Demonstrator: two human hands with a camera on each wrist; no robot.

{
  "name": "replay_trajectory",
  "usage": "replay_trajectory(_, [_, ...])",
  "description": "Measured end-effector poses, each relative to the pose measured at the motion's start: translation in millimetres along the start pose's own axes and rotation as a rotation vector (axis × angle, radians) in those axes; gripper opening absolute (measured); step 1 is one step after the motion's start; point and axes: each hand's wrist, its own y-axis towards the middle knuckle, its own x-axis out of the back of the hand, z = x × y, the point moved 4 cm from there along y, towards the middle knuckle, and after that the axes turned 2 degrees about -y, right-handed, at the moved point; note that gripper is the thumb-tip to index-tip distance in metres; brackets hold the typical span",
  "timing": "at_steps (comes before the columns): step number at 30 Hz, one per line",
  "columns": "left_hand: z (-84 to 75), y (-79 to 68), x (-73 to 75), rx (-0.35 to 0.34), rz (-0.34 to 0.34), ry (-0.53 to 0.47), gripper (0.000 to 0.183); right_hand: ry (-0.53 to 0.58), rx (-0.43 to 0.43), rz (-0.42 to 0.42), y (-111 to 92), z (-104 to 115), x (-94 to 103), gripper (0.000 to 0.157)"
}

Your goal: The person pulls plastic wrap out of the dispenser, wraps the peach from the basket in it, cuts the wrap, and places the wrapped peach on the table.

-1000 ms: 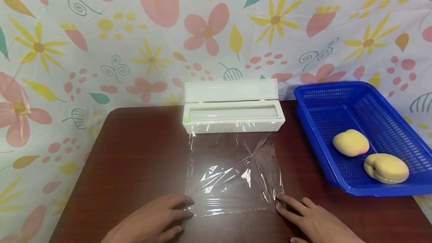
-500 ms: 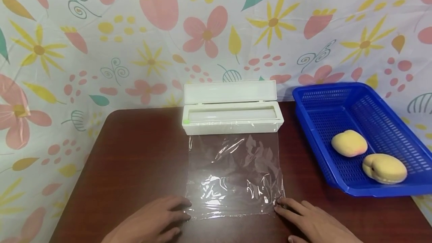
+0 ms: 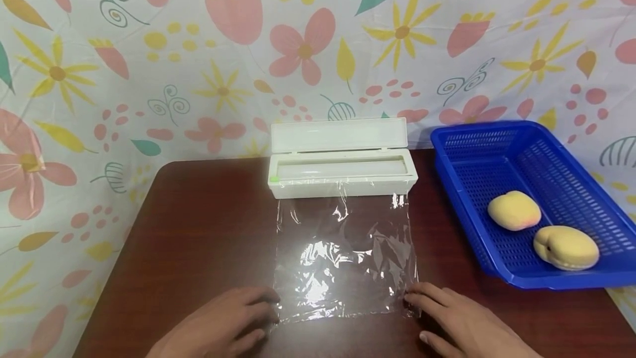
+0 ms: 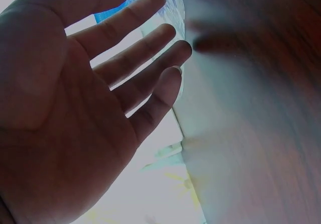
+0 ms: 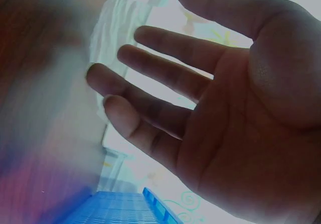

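A clear sheet of cling film point(image 3: 343, 236) stretches over the dark wooden table from a white dispenser box point(image 3: 343, 188) with its lid point(image 3: 340, 135) raised. Inside the box sits the film roll point(image 3: 343, 169). My left hand point(image 3: 218, 319) is beside the near left corner of the film, fingers extended and spread. At the near right corner, the fingertips of my right hand point(image 3: 464, 322) lie at the film's edge. Both wrist views show the left hand point(image 4: 85, 98) and right hand point(image 5: 220, 118) with spread fingers and bare palms; nothing is gripped.
On the right stands a blue plastic basket point(image 3: 462, 198) holding two yellow peach-like fruits, one peach point(image 3: 514, 210) behind the other peach point(image 3: 566, 247). A flower-patterned cloth point(image 3: 199, 59) hangs behind the table point(image 3: 199, 225).
The film's creases and glints have shifted, and its diagonal wrinkle at the right has smoothed out. My left fingertips have drawn slightly left off the film's corner. My right thumb shows more.
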Motion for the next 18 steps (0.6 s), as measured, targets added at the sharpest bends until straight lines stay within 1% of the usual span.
replay_trajectory(2, [0.4,1.0,1.0,-0.003,-0.03,0.006,0.023,0.007,-0.041,0.017,2,0,6.7,0.048])
replay_trajectory(5, [2.2,4.4,2.4,0.004,-0.086,0.032,0.019,0.007,-0.103,0.015,4,-2,17.6,0.043])
replay_trajectory(9, [6.2,11.8,7.3,0.043,-0.164,0.064,0.015,0.009,-0.145,-0.056,6,-7,33.4,0.036])
replay_trajectory(12, [9.0,17.8,12.4,0.065,-0.236,0.087,0.013,-0.005,-0.151,-0.125,8,-12,45.9,0.033])
replay_trajectory(14, [11.2,21.4,15.2,0.084,-0.273,0.096,0.012,-0.019,-0.164,-0.154,10,-17,53.9,0.032])
replay_trajectory(17, [15.5,25.2,17.5,0.128,-0.306,0.112,0.011,-0.042,-0.187,-0.183,12,-25,66.2,0.03])
replay_trajectory(18, [17.1,26.2,17.8,0.142,-0.313,0.115,0.011,-0.043,-0.202,-0.181,13,-28,70.1,0.03])
